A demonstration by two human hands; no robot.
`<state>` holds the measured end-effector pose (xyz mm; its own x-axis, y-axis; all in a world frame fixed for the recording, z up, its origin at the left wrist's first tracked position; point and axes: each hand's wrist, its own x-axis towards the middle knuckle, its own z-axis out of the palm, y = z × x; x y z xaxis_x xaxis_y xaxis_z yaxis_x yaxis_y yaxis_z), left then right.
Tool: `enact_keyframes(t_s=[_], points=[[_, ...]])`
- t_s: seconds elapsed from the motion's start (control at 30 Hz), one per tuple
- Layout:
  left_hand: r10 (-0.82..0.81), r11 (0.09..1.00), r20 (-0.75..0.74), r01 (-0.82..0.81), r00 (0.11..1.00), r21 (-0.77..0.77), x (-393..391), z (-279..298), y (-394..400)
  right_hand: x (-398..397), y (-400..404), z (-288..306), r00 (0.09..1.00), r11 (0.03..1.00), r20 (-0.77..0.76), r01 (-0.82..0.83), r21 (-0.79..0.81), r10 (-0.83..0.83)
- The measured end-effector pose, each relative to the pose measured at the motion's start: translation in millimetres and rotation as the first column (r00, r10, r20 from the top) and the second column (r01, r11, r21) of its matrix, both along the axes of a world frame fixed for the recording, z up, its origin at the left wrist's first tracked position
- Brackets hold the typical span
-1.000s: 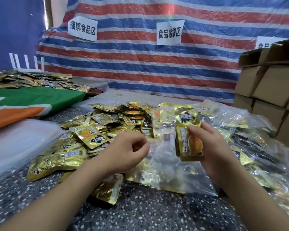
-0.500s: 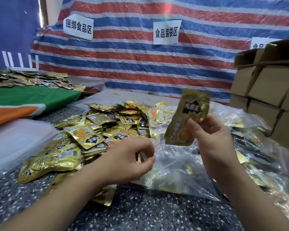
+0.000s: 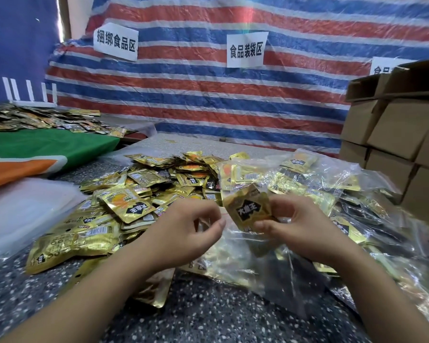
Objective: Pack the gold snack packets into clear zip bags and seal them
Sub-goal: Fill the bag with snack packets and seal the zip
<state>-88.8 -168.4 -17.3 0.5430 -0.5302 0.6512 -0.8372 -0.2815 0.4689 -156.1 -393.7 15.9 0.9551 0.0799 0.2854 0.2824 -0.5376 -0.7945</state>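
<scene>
Both forearms bare; hands (image 3: 188,231) ungloved, no rings, no watch.

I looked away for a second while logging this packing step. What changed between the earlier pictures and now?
The right hand raised its gold packet, then brought it down toward the left hand, close to the mouth of the clear zip bag. It grips the packet throughout. The left hand stayed pinched at the bag's edge. The loose packet pile and cardboard boxes look unchanged.

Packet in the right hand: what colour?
Gold with a black label, clearest in the head view: packet, right hand.
</scene>
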Motion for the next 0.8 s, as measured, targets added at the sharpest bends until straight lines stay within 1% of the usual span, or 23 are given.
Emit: enact_keyframes(t_s=[0.07,0.1,0.17,0.23,0.3,0.33,0.4,0.5,0.57,0.6,0.7,0.77,0.8], points=[[0.023,0.999,-0.061,-0.026,0.998,-0.045,2.5,0.4,0.5,0.0,-3.2,1.1,0.999,0.996,-0.028,-0.024,-0.08,0.021],[0.026,0.997,-0.104,-0.034,0.994,-0.075,3.0,1.2,0.7,0.9,-3.8,1.1,1.0,0.996,-0.022,-0.021,-0.087,0.019],[-0.011,0.986,-0.23,-0.028,0.973,-0.165,1.3,4.4,0.8,2.5,-3.8,0.1,1.0,1.0,0.003,0.001,-0.031,-0.001],[-0.091,0.963,-0.403,-0.022,0.911,-0.268,1.1,8.0,0.6,3.6,-3.3,-0.6,0.999,0.998,0.041,0.026,0.058,-0.029],[-0.098,0.961,-0.504,-0.051,0.858,-0.273,2.6,10.6,0.8,3.7,-4.2,0.1,0.996,0.991,0.079,0.04,0.126,-0.051],[-0.072,0.968,-0.517,-0.066,0.853,-0.244,4.0,11.2,1.0,3.0,-4.4,1.2,0.995,0.989,0.087,0.038,0.14,-0.05],[-0.037,0.98,-0.528,-0.072,0.848,-0.184,4.5,11.5,0.7,0.5,-3.8,3.4,0.998,0.996,0.066,0.016,0.087,-0.022],[-0.066,0.983,-0.536,-0.038,0.842,-0.18,0.3,9.6,-2.2,-1.4,-0.8,0.5,1.0,0.993,-0.023,-0.008,-0.121,0.006],[-0.063,0.983,-0.5,-0.032,0.863,-0.179,-1.2,9.1,-3.0,-1.2,1.7,-2.1,0.999,0.962,-0.042,-0.027,-0.27,0.016],[-0.06,0.983,-0.482,-0.031,0.874,-0.178,-1.2,8.8,-3.3,-1.3,3.0,-3.1,0.998,0.952,-0.049,-0.043,-0.304,0.029],[-0.059,0.988,-0.416,-0.005,0.907,-0.151,-2.3,8.0,-4.4,-0.7,7.3,-6.1,0.998,0.935,-0.04,-0.068,-0.348,0.058],[-0.074,0.992,-0.39,0.026,0.918,-0.127,-5.1,8.3,-6.4,0.7,9.7,-8.0,0.998,0.931,0.03,-0.04,-0.364,0.054],[-0.091,0.99,-0.401,0.041,0.912,-0.132,-6.2,8.2,-7.5,0.9,11.2,-8.3,0.996,0.938,0.076,-0.016,-0.347,0.045]])
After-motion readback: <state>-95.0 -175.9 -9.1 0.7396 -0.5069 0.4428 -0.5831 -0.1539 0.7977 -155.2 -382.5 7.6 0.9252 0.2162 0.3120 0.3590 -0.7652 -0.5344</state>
